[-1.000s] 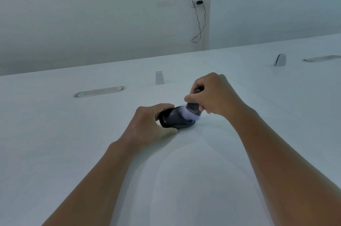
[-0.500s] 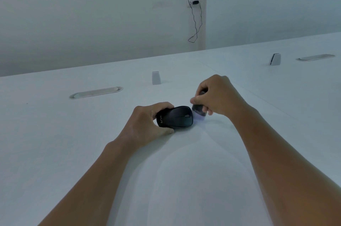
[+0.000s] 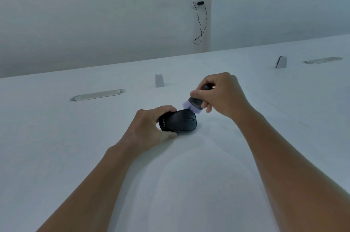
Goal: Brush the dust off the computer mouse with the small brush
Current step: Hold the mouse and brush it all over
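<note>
While both hands work over the white desk (image 3: 56,156), here is how it stands:

Computer mouse (image 3: 180,122): black, matte, low and rounded, lying on the desk just ahead of the person, scroll wheel toward the right end, pale lettering across its left end.

Left hand (image 3: 149,129): clamped around the left end of the mouse, thumb on the near side, fingers curled over the far side, pinning it to the desk.

Small brush (image 3: 195,103): stubby dark handle, short tuft of pale lilac bristles splayed downward and to the left; bristle tips meet the mouse's upper right edge, by the buttons.

Right hand (image 3: 221,93): closed on the brush handle, thumb and fingertips pinching it, knuckles up, raised above the desk to the right of the mouse.

Desk surface: white, two oval cable ports (image 3: 97,95) set flush in it, small grey upright brackets (image 3: 159,80) farther back.

Wall behind: pale, with a thin black cable (image 3: 198,21) hanging down.
</note>
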